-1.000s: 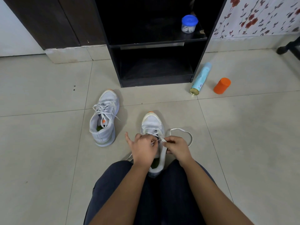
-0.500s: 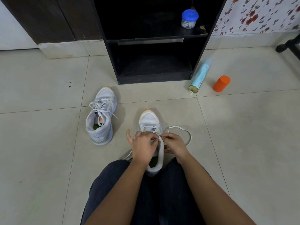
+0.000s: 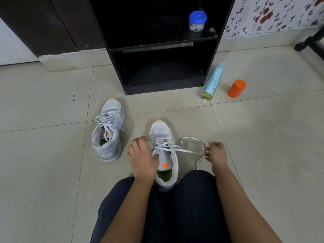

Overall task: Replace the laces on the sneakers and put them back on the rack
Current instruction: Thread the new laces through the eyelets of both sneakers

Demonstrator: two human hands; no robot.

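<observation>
Dim, even indoor light, wide-angle view

The rack (image 3: 163, 44) interior falls into near-black; soft shadows sit beside each sneaker (image 3: 108, 128) on the floor (image 3: 43, 163); straight lines bow toward the edges, and the upper right corner smears.

Two grey sneakers stand on the tiled floor: one (image 3: 108, 130) left of centre, laced, and one (image 3: 162, 135) at centre, between the person's knees, with a single white lace (image 3: 185, 151) drawn out to the right. Two hands appear, the left hand (image 3: 142, 159) and the right hand (image 3: 217, 153). One black rack (image 3: 213, 55) stands at upper centre holding one blue-lidded jar (image 3: 197, 20), with one spray can (image 3: 212, 82) and one orange cap (image 3: 236, 88) to its right.
</observation>
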